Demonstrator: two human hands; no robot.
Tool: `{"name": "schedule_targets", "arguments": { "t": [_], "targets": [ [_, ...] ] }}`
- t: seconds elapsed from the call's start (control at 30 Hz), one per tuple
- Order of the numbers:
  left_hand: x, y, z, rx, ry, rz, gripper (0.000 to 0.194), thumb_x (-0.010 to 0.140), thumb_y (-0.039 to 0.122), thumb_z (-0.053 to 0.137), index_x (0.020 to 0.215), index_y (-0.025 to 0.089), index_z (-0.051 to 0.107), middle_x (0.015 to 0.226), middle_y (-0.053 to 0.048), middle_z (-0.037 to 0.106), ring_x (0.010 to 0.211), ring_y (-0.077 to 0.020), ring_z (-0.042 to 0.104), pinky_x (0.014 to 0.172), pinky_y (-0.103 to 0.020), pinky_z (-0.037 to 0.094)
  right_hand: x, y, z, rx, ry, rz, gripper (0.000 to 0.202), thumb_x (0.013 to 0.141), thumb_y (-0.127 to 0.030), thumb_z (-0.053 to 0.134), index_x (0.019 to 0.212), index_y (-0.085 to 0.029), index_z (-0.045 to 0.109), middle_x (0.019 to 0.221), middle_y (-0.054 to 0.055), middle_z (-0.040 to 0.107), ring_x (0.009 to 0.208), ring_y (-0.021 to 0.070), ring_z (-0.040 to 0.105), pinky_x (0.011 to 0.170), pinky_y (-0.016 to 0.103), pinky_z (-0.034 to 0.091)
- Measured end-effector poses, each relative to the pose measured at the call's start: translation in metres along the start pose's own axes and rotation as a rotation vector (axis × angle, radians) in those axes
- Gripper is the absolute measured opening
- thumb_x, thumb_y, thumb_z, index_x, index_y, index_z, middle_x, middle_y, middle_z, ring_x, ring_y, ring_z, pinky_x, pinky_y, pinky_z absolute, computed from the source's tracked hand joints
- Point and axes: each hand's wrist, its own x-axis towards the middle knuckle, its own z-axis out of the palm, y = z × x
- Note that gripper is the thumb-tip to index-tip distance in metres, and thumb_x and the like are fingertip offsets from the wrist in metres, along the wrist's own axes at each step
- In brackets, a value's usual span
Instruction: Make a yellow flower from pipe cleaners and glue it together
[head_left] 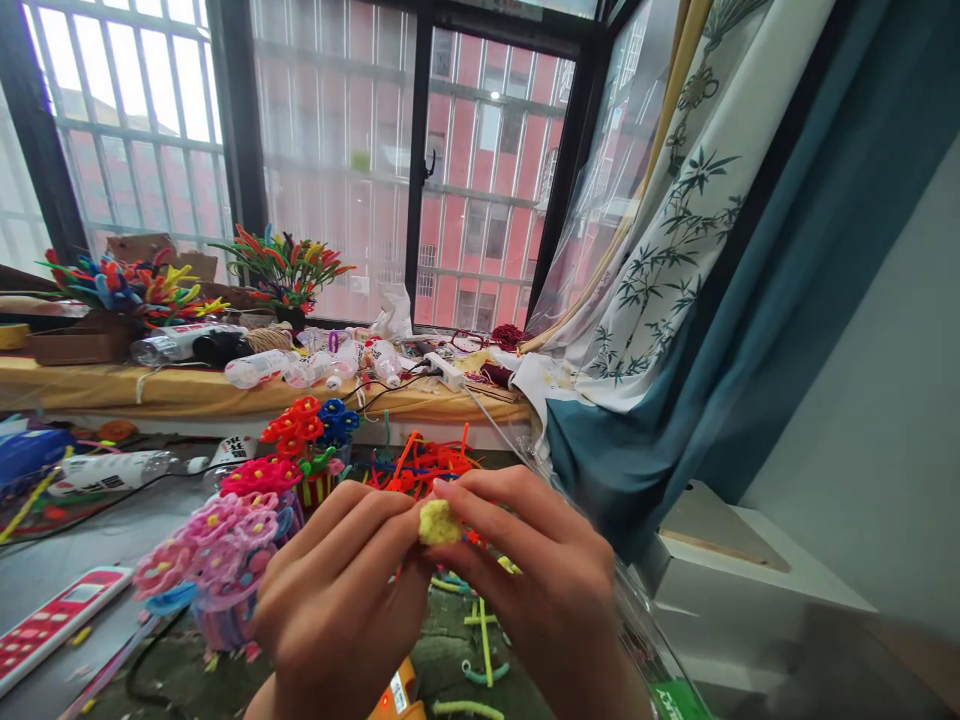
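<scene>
A small fuzzy yellow bundle [438, 522], which looks like coiled pipe cleaner, is held up between both hands. My left hand [337, 570] pinches it from the left with closed fingers. From the other side, the fingertips of my right hand [547, 560] close on it too. Behind the hands lies a heap of red and orange pipe cleaners [427, 458]. Below, green and yellow pipe cleaner pieces [486, 640] are scattered on a dark surface. An orange device [401, 695] with a small red light is partly hidden by my left hand.
Pink pipe cleaner flowers [225, 540] and red flowers [294, 428] stand left. A red-and-white remote-like object [64, 620] and plastic bottle [120, 470] lie farther left. The window ledge [187, 395] holds bottles, a power strip [445, 371] and potted flowers [289, 270]. Curtains [637, 450] hang right.
</scene>
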Motion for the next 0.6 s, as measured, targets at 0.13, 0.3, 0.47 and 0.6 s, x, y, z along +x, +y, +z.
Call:
{"name": "schedule_targets", "arguments": {
  "t": [0.13,0.3,0.47,0.6],
  "targets": [
    [0.0001,0.0023,0.0002,-0.025,0.001,-0.034,0.025,0.080,-0.004,0.058,0.077,0.021,0.060,0.069,0.000,0.067,0.062,-0.0142,0.057,0.058,-0.028,0.050,-0.0014,0.0014,-0.0001,-0.006,-0.014,-0.005,0.022,0.097,-0.030,0.062,0.105,-0.014,0.075,0.091,0.009,0.077,0.080,0.0179,0.071,0.072,0.029,0.059],
    [0.0022,0.0015,0.0021,-0.005,0.016,0.013,0.026,0.079,-0.006,0.058,0.079,0.019,0.060,0.068,-0.001,0.068,0.063,-0.0140,0.057,0.063,-0.027,0.052,-0.0023,0.0027,0.0004,-0.013,-0.036,-0.007,0.023,0.099,-0.029,0.060,0.104,-0.012,0.075,0.091,0.009,0.076,0.080,0.0175,0.071,0.072,0.028,0.058],
    [0.0049,0.0010,0.0031,0.001,0.021,-0.001,0.026,0.079,-0.004,0.058,0.078,0.022,0.061,0.066,0.001,0.068,0.059,-0.0139,0.058,0.058,-0.027,0.052,-0.0020,0.0032,0.0012,-0.005,-0.034,-0.018,0.023,0.099,-0.029,0.059,0.104,-0.013,0.075,0.090,0.009,0.077,0.079,0.0170,0.071,0.070,0.026,0.059],
    [0.0052,0.0020,0.0024,-0.007,0.031,-0.011,0.024,0.078,-0.001,0.058,0.075,0.022,0.061,0.065,0.001,0.069,0.057,-0.0141,0.059,0.057,-0.027,0.052,-0.0030,0.0030,0.0021,-0.014,-0.021,-0.016,0.024,0.099,-0.028,0.059,0.103,-0.012,0.075,0.089,0.009,0.077,0.077,0.0174,0.072,0.068,0.026,0.059]
  ]
}}
